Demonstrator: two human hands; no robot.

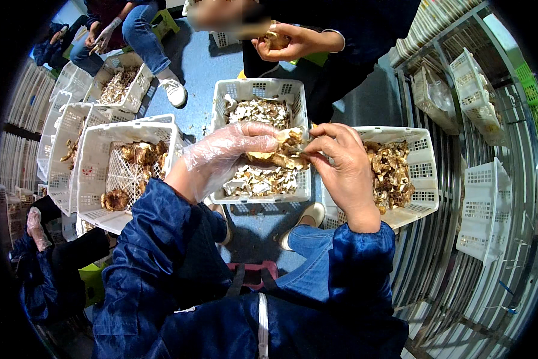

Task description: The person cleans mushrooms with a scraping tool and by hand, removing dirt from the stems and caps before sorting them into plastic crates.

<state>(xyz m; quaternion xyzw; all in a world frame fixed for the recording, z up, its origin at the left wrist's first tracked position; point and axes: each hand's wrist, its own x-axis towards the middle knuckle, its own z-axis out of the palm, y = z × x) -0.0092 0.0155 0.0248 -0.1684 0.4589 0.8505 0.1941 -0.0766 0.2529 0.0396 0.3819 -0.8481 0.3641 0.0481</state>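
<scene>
Navy fabric jacket point(233, 326) occupied six o'clock. Beyond it, the clear-gloved left hand point(230, 145) clamped a ragged golden-brown mushroom piece point(276, 159) centrally; the bare right hand point(345, 160) met its three-o'clock edge, grip indeterminate. Overpulling risked tearing fragments into the white perforated plastic basket point(258, 84) beneath.

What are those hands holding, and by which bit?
A mushroom: left hand grips its left side; right hand is at its right end, grip unclear.
</scene>
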